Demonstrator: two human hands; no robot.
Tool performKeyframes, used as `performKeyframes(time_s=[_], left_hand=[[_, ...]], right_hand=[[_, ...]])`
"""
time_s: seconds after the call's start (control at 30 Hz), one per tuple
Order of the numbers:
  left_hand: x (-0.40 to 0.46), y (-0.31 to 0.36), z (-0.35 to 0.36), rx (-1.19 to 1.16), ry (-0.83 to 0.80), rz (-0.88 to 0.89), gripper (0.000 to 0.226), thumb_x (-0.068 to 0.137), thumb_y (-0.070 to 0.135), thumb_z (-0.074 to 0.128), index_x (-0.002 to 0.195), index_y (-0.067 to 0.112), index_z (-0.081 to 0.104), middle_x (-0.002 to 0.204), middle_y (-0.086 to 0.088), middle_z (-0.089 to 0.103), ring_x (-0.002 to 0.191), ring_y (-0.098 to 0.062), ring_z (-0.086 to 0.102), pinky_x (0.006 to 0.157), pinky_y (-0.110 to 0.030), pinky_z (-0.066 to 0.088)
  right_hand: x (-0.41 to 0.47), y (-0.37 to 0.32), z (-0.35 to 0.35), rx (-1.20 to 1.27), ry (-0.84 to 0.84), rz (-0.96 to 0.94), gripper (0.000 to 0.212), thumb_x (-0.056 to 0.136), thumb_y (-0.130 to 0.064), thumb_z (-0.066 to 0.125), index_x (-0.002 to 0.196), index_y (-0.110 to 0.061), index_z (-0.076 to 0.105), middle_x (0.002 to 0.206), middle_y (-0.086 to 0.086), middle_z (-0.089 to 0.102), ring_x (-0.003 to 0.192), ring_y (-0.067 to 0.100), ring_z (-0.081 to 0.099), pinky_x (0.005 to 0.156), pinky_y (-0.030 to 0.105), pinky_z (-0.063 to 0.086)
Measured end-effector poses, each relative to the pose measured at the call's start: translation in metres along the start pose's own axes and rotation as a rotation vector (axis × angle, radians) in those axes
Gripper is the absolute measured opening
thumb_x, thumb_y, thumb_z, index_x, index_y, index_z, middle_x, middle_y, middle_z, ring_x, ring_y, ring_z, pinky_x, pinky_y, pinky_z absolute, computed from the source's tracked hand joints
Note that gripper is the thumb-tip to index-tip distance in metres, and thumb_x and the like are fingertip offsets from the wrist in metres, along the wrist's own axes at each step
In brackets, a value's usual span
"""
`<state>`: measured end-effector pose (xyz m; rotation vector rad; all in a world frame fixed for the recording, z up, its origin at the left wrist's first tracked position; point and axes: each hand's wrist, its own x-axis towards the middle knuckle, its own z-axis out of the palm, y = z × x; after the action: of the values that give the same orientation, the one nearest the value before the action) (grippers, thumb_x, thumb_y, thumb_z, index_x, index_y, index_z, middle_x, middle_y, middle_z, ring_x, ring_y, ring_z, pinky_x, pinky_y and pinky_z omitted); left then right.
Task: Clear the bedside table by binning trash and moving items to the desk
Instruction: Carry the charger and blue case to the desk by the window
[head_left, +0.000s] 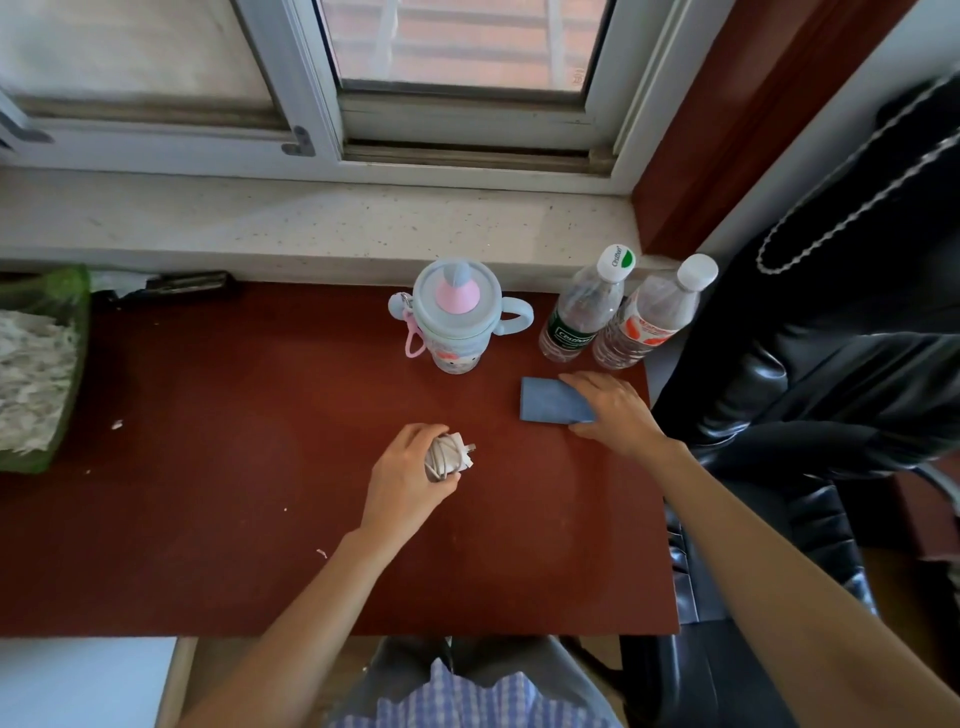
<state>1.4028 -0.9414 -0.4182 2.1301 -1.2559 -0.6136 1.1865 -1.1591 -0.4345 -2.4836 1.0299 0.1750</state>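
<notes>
Left grip (410, 478): I hold the cable-wrapped charger (448, 456); loops could slip loose.
Right grip (615, 410): fingers flat on the blue wallet (550, 399); bottles (613, 312) at 12 o'clock could topple.

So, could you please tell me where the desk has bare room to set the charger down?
The widest bare patch runs from the left hand leftward to the green basket, and along the near edge of the desk. The back right is crowded: cup, two bottles, blue card under the right hand.
</notes>
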Motion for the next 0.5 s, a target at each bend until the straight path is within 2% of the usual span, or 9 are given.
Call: performKeyframes(time_s=[0.1, 0.2, 0.37, 0.43, 0.5], left_hand=[[0.003, 0.003, 0.002, 0.001, -0.016, 0.007, 0.053, 0.066, 0.022, 0.080, 0.115, 0.020, 0.061, 0.112, 0.008, 0.059, 0.097, -0.009, 0.059, 0.083, -0.021, 0.045], [0.010, 0.007, 0.005, -0.002, -0.021, -0.002, 0.053, 0.065, 0.022, 0.080, 0.115, 0.020, 0.061, 0.112, 0.006, 0.059, 0.097, -0.010, 0.059, 0.081, -0.020, 0.043], [0.023, 0.012, 0.017, -0.019, -0.005, -0.002, 0.053, 0.063, 0.020, 0.082, 0.112, 0.017, 0.062, 0.108, 0.001, 0.061, 0.093, -0.016, 0.061, 0.077, -0.021, 0.043], [0.027, 0.014, 0.022, -0.024, 0.013, -0.002, 0.053, 0.063, 0.020, 0.082, 0.112, 0.017, 0.062, 0.108, 0.001, 0.062, 0.094, -0.015, 0.061, 0.077, -0.020, 0.041], [0.031, 0.016, 0.028, -0.016, 0.029, 0.004, 0.053, 0.063, 0.020, 0.082, 0.112, 0.017, 0.062, 0.108, 0.002, 0.061, 0.095, -0.015, 0.061, 0.076, -0.018, 0.039]], right_hand=[[-0.006, -0.004, 0.001, 0.031, 0.052, 0.029, 0.077, 0.074, -0.030, 0.075, 0.141, -0.015, 0.040, 0.143, 0.008, 0.044, 0.132, 0.025, 0.039, 0.109, 0.037, 0.027], [-0.024, -0.015, 0.011, 0.054, 0.205, 0.056, 0.065, 0.081, -0.031, 0.070, 0.138, -0.011, 0.045, 0.142, 0.011, 0.045, 0.132, 0.027, 0.040, 0.107, 0.042, 0.034], [-0.070, -0.041, 0.042, 0.010, 0.315, 0.138, 0.053, 0.087, -0.031, 0.064, 0.133, -0.008, 0.049, 0.139, 0.012, 0.048, 0.132, 0.028, 0.042, 0.104, 0.046, 0.041], [-0.088, -0.047, 0.057, -0.011, 0.315, 0.166, 0.055, 0.087, -0.034, 0.063, 0.134, -0.008, 0.049, 0.142, 0.014, 0.046, 0.135, 0.029, 0.039, 0.106, 0.047, 0.039], [-0.102, -0.050, 0.070, -0.021, 0.260, 0.211, 0.060, 0.090, -0.040, 0.058, 0.140, -0.012, 0.041, 0.149, 0.013, 0.036, 0.141, 0.028, 0.027, 0.113, 0.045, 0.030]])
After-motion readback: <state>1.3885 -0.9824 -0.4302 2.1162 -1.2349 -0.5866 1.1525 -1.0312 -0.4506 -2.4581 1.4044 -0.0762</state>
